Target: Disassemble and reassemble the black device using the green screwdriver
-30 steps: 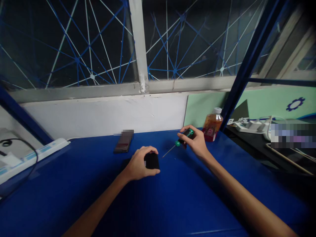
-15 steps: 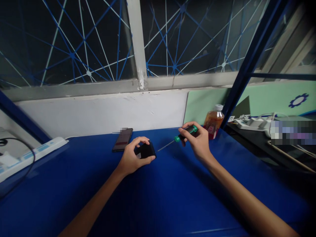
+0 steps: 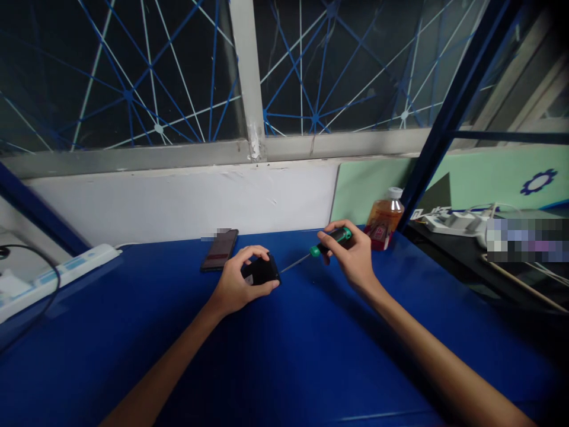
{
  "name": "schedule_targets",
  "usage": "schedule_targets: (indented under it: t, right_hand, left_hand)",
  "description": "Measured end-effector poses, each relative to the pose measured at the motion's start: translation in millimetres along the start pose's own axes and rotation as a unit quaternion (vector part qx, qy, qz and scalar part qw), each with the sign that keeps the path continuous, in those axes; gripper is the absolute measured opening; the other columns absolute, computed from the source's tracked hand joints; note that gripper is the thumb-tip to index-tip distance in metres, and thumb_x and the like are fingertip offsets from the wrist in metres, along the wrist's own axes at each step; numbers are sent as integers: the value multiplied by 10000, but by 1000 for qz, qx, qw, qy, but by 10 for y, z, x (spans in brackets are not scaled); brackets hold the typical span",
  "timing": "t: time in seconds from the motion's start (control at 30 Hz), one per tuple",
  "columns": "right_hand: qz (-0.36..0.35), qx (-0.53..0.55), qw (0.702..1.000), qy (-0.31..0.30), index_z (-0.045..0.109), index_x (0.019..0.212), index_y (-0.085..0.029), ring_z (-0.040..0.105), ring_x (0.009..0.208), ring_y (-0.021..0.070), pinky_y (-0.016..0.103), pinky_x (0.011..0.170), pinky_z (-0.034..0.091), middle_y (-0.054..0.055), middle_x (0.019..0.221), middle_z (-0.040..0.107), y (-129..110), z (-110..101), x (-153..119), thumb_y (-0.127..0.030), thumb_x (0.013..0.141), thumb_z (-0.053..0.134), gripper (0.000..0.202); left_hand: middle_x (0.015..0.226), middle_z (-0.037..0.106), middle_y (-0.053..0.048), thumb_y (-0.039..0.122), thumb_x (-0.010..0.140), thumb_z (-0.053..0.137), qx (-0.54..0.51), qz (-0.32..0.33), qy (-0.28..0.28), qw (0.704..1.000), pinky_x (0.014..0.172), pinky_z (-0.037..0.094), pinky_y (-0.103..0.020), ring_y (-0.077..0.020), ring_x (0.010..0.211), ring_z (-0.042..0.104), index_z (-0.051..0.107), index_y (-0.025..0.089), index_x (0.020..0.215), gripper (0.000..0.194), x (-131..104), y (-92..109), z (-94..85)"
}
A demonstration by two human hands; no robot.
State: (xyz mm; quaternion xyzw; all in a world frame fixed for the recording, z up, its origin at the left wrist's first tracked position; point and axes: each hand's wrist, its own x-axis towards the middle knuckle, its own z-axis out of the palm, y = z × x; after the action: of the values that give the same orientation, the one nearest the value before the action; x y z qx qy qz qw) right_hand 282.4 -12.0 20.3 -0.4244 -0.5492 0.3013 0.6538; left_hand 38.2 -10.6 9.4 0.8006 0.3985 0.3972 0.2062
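Note:
A small black box-like device (image 3: 261, 270) is gripped between the thumb and fingers of my left hand (image 3: 237, 279), just above or on the blue tabletop; I cannot tell which. My right hand (image 3: 351, 249) is wrapped round the green and black handle of a screwdriver (image 3: 332, 240). Its thin metal shaft slants down to the left, and the tip is at the right side of the black device. Whether the tip touches it or sits in a screw is too small to tell.
Behind my left hand a dark phone (image 3: 220, 249) lies on the blue table (image 3: 284, 367). A bottle of amber drink (image 3: 384, 219) stands at the back right. At the left edge is a white power strip (image 3: 62, 279) with a black cable. Blue frame posts (image 3: 444, 130) rise on both sides.
My right hand has moved slightly left, bringing the screwdriver's tip closer to the black device. My left hand and the device have hardly moved.

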Motion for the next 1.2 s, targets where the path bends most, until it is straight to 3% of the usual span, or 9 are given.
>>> schedule_targets:
  t: [0.2,0.33,0.47,0.63,0.8,0.9,1.03,1.13,1.2]
  right_hand:
    - [-19,2,1000,-24,532,859,-196,559,398,118,249,415,450,-42,560,558,-10,-27,-6,-402,796,665,253]
    - [-25,61,996,-56,516,1002,-211,567,418,114,259,414,448,-18,697,588,36,-52,-3,-390,856,543,232]
    - [-22,105,991,-78,473,1064,-230,560,411,103,251,388,425,-15,771,575,70,-49,-1,-310,826,501,253]
    - [-24,69,996,-49,496,1006,-222,544,423,92,247,391,444,-17,760,564,-13,-12,-43,-310,830,546,203]
    - [-29,-20,999,11,504,1067,-217,488,372,95,226,344,391,-58,572,519,-89,28,-81,-391,794,661,360]
    - [-46,-49,997,29,523,1093,-215,462,353,92,225,349,371,-73,510,488,-93,35,-94,-406,816,641,356]
    - [-57,23,998,-8,496,1124,-216,498,386,89,243,401,410,-44,637,547,-58,15,-90,-378,887,510,287]
    - [-59,60,996,-29,460,1127,-225,516,408,79,246,410,426,-15,792,587,-41,3,-83,-319,864,506,283]
    - [-60,45,997,-22,457,1120,-224,510,401,76,241,407,425,-22,772,577,-56,7,-88,-313,855,523,287]
  left_hand:
    - [1125,625,-73,320,663,752,-1,-1,-1,1000,828,436,-413,-269,1043,584,570,224,887,304,2,25,-3]
    - [1123,629,-71,330,663,753,-2,-1,1,1000,817,444,-418,-272,1039,584,578,236,921,326,-1,16,-3]
    - [1111,629,-74,346,674,740,2,-1,4,1000,808,449,-432,-277,1029,584,576,251,990,369,-5,-2,0]
    - [1090,632,-72,353,672,738,0,3,6,1000,805,458,-437,-278,1014,587,576,249,1006,386,-6,-3,1]
    - [1102,634,-65,347,675,740,-1,4,5,1000,803,469,-421,-270,1017,592,575,253,1017,391,-11,10,2]
    - [1107,633,-66,339,673,744,-3,3,6,1000,813,465,-423,-272,1023,591,575,253,1013,389,-8,26,-2]
    - [1112,632,-76,344,670,743,-4,-3,5,1000,812,461,-428,-279,1027,588,578,243,1006,388,-6,51,-6]
    - [1121,627,-78,342,680,738,-4,-3,3,1000,822,456,-428,-277,1037,584,575,235,1008,382,-10,57,-5]
    - [1124,625,-78,341,682,740,-5,-3,3,1000,827,454,-429,-277,1041,583,572,235,1007,381,-12,53,-4]
